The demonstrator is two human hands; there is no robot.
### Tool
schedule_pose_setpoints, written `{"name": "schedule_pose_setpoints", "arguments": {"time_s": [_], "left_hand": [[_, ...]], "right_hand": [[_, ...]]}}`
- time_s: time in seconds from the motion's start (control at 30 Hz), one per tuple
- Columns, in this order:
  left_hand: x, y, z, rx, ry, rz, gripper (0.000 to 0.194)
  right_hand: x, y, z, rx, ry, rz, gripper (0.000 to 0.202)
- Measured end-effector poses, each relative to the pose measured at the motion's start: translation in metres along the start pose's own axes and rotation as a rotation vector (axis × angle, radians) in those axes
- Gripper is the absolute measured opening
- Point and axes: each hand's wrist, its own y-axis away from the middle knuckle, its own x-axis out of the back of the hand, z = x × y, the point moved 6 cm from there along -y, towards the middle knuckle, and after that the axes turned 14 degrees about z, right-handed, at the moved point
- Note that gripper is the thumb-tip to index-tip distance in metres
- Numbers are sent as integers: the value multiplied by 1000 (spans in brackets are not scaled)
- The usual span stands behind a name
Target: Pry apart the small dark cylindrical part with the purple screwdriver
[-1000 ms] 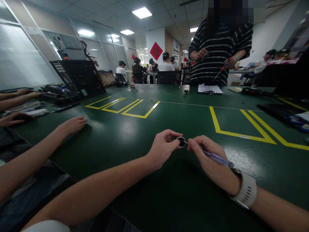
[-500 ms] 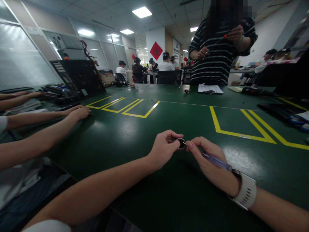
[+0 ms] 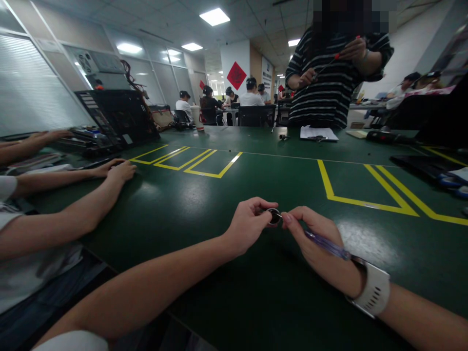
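My left hand [image 3: 250, 224] pinches a small round dark piece with a silvery rim [image 3: 274, 217] between thumb and fingers; its exact kind is not clear. My right hand [image 3: 316, 231] is closed on a screwdriver with a clear purple handle [image 3: 327, 243], which lies back along the palm toward the wrist. The thin metal shaft shows between the right fingertips, its end at the opening of the round piece. Both hands are close together above the green table [image 3: 204, 214].
Yellow tape outlines [image 3: 369, 204] mark the table. A co-worker's arms [image 3: 109, 185] rest at the left. Across the table stands a person in a striped top [image 3: 321, 87], holding a thin tool. Papers [image 3: 319, 133], a cup [image 3: 197, 118] and a black computer case [image 3: 117, 117] stand around the edges.
My hands keep nearly the same place and grip. The co-workers' arms at the left have shifted slightly, and the standing person's hands have moved a little.
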Motion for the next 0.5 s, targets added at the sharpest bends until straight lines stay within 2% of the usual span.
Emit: {"name": "schedule_pose_setpoints", "arguments": {"time_s": [0.3, 0.5], "left_hand": [[1, 0, 0, -34, -5, -1, 16], [1, 2, 3, 2, 3, 26, 16]], "right_hand": [[0, 3, 2, 1, -14, 14, 21], [-1, 2, 3, -10, -14, 14, 20]]}}
